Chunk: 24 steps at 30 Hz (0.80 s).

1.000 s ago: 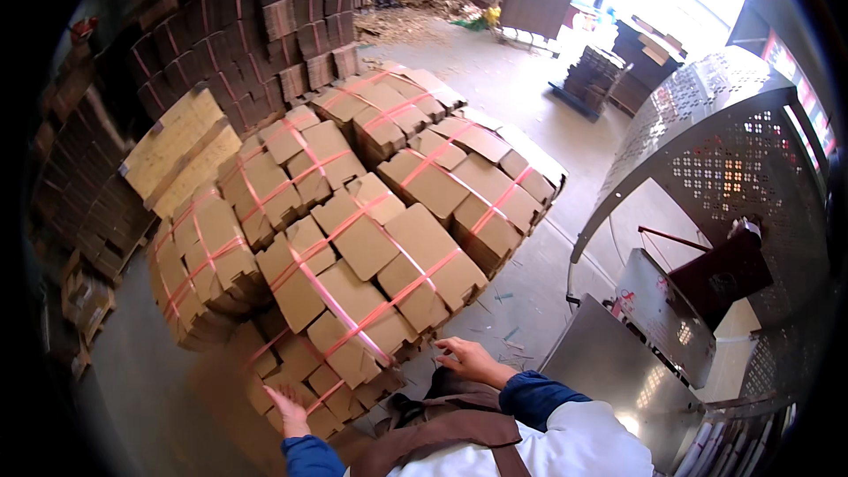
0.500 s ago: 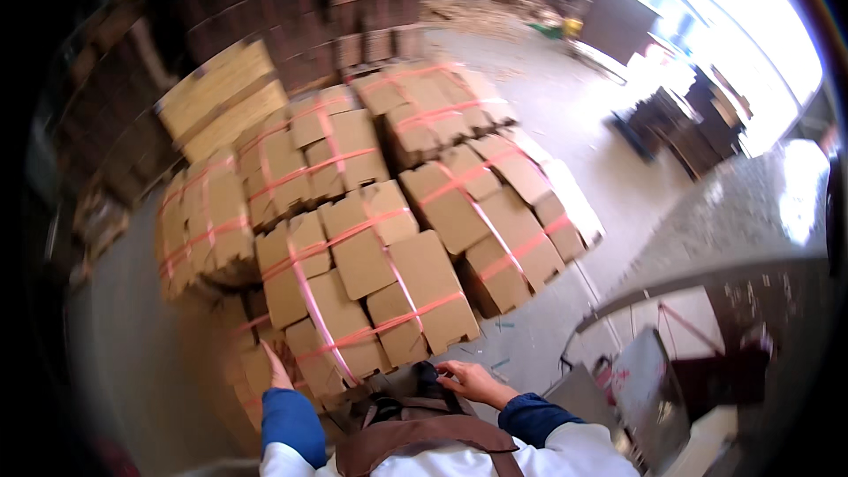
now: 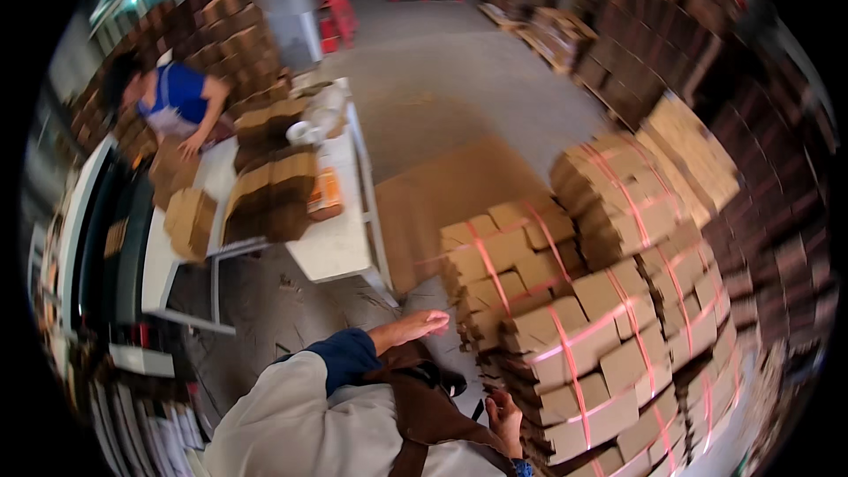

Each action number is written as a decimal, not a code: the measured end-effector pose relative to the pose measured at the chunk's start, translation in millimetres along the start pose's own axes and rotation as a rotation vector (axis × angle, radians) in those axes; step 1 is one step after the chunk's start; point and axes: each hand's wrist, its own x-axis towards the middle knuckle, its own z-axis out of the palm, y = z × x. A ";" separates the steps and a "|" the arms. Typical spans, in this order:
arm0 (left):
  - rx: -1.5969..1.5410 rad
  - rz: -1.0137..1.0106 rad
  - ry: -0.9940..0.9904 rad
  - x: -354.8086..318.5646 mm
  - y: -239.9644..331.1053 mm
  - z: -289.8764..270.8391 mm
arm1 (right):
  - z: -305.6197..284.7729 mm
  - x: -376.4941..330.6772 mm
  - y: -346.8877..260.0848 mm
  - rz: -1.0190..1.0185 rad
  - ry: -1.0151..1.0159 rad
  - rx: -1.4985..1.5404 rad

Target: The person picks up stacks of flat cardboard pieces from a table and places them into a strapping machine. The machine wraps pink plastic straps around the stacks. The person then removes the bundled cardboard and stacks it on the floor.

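Room: You stand on a grey concrete floor in a warehouse, with brown cardboard stacks along the walls.
Tabletop: A white tabletop at centre left carries folded cartons; a co-worker in blue leans over it at upper left.
Bundles: The strapped cardboard bundles fill the lower right, tan flats tied with pink bands, stacked in tiers.
Left hand: Your left hand hangs flat with fingers apart, holding nothing, just left of the stack.
Right hand: Your right hand touches the stack's lower edge; you cannot tell whether its grip has closed.
Relation: The bundles lie right of both hands, the right hand nearer.
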 end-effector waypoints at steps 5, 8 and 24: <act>-0.271 0.113 0.302 -113.8 -66.8 -116.0 | 86.4 64.3 -52.3 -0.142 -0.265 -0.066; -0.362 0.254 0.591 -195.3 -104.9 -200.9 | 167.6 116.7 -113.2 -0.243 -0.322 -0.076; 0.060 0.462 1.040 -303.0 -146.0 -567.6 | 452.3 463.8 -291.9 -0.049 -0.698 0.551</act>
